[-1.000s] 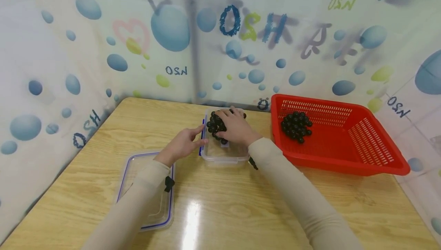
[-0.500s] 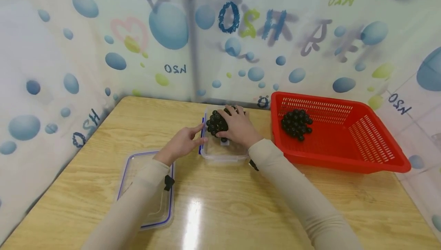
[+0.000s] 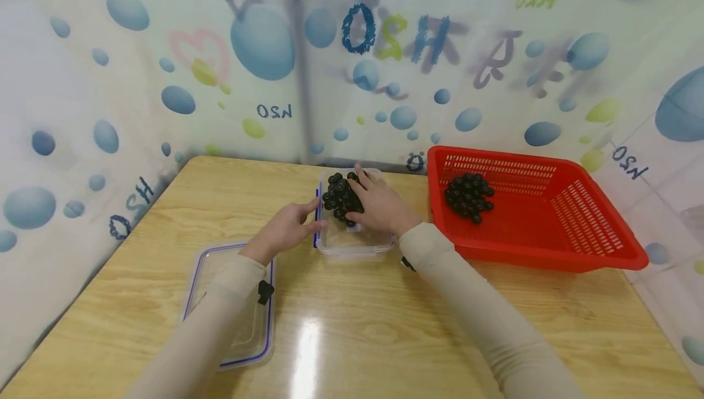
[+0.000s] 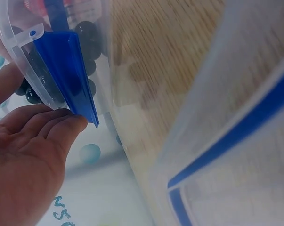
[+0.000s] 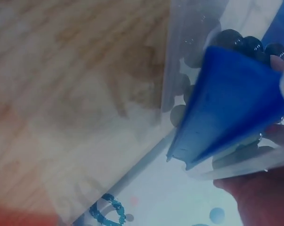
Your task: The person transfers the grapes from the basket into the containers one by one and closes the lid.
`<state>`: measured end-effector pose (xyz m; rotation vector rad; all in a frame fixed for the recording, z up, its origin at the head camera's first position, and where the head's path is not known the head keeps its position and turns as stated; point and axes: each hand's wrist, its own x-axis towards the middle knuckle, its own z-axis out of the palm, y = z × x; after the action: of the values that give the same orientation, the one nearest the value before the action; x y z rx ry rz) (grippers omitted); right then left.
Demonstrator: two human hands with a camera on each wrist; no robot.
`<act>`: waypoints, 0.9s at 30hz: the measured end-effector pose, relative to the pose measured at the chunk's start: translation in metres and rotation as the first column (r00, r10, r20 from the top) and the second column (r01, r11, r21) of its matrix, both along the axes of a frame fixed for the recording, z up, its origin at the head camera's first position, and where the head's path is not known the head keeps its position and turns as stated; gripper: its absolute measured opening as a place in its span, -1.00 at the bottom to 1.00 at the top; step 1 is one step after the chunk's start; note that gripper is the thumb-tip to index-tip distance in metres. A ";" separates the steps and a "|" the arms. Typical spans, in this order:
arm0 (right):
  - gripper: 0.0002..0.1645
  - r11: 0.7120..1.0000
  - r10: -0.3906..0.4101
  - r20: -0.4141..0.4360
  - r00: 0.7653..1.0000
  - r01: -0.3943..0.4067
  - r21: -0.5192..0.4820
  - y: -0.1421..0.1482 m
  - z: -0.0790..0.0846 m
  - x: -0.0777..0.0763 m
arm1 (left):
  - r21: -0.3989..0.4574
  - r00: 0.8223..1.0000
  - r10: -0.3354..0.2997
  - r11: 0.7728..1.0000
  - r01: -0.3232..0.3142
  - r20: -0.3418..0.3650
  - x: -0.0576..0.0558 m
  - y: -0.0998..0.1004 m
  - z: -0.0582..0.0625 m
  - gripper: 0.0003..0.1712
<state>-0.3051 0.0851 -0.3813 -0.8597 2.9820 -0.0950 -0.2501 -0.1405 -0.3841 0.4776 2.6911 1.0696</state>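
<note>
Hub = clear plastic box (image 3: 341, 241); 12 o'clock = wall side.

- Box: 1 pc., unlidded, on wood-grain surface (image 3: 357, 332). Blue clip (image 4: 66, 70) hangs on its 9 o'clock side; 2nd clip (image 5: 231, 103) on its 3 o'clock side.
- Dk. grapes (image 3: 337, 196): 1 bunch, inside box, toward 10–11 o'clock.
- Your R hand (image 3: 382, 203): in from 4 o'clock, over box; fingers extended, a bit spread, laid on bunch's 3 o'clock side. Some tips hidden; can't tell how firmly they press.
- Your L hand (image 3: 283, 228): beside box at 9 o'clock; thumb well apart from other fingers, which are approx. straight, tips at blue clip's lower end.
- Lid (image 3: 253, 325): clear w/ blue seal, flat on surface, 8 o'clock, partly hidden by your L sleeve (image 3: 214, 319).
- Red basket (image 3: 511, 253): slotted sides, 3 o'clock; 2nd grape bunch (image 3: 469, 196) inside, toward basket's 9 o'clock end.
- Wall (image 3: 330, 93): bubble print, 12 o'clock.
</note>
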 end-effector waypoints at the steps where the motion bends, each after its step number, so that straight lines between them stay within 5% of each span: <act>1: 0.02 1.000 0.000 0.002 1.000 0.000 0.005 0.000 -0.001 0.001 | -0.001 1.000 0.000 1.000 0.000 -0.001 0.000 0.000 0.000 -0.26; 7: -0.01 0.999 -0.015 0.023 1.000 0.016 -0.038 -0.002 -0.008 0.008 | -0.024 1.000 -0.001 1.000 0.001 -0.016 0.002 -0.002 -0.001 -0.27; 18: -0.09 0.988 -0.021 -0.118 0.993 0.039 0.153 -0.007 -0.014 0.017 | -0.014 0.999 -0.013 1.000 0.012 -0.030 0.000 0.000 -0.001 -0.28; 27: -0.06 0.994 -0.090 -0.016 0.996 0.091 0.061 -0.005 -0.008 0.026 | 0.009 1.000 0.004 1.000 -0.003 -0.012 0.001 0.000 -0.002 -0.27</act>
<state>-0.2793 0.0803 -0.3890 -0.7213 3.0181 -0.0006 -0.2496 -0.1407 -0.3865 0.4826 2.6997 1.0836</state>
